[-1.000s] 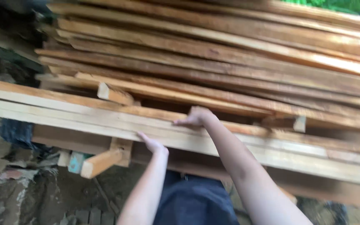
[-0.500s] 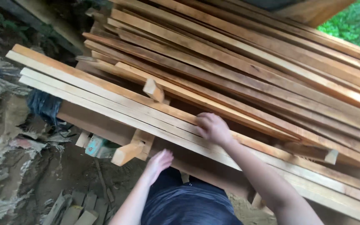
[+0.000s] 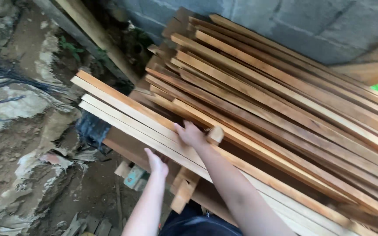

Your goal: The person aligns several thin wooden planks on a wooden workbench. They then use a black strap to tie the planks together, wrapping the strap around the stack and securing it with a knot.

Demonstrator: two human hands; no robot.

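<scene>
Grey block wall (image 3: 311,26) out back, bare dirt ground (image 3: 18,175) on the left, and a big stack of planks (image 3: 285,100) leaning across. Right hand (image 3: 191,134) lies on top of the pale front planks (image 3: 123,118), fingers spread flat over them — pressing, not wrapped round. Left hand (image 3: 156,162) comes up from below against the underside edge of the same planks; can't tell if its grip is closed. Small wood block (image 3: 215,133) sits just beside the right hand, a short offcut (image 3: 183,189) below. Compared with half a second ago, the view has swung left — wall showing now, both hands further along the boards.
</scene>
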